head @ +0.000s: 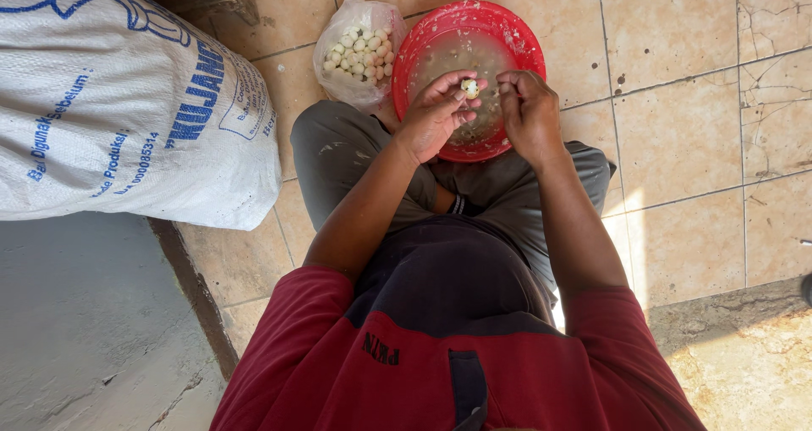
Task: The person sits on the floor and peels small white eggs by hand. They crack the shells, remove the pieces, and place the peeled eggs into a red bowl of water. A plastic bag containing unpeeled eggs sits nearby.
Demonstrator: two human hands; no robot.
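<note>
Person sat cross-legged on beige tiled floor (677, 135), seen from above. Left hand (433, 114) pinched a small pale round peeled nut (469, 87) at its fingertips, over a round red plastic basin (423, 46) with murky water. Right hand (526, 108) was just right of the nut, fingers curled, close to it. Clear plastic bag of pale round nuts (359, 50) sat touching the basin's left. Large white woven sack with blue print (118, 101) lay far left.
</note>
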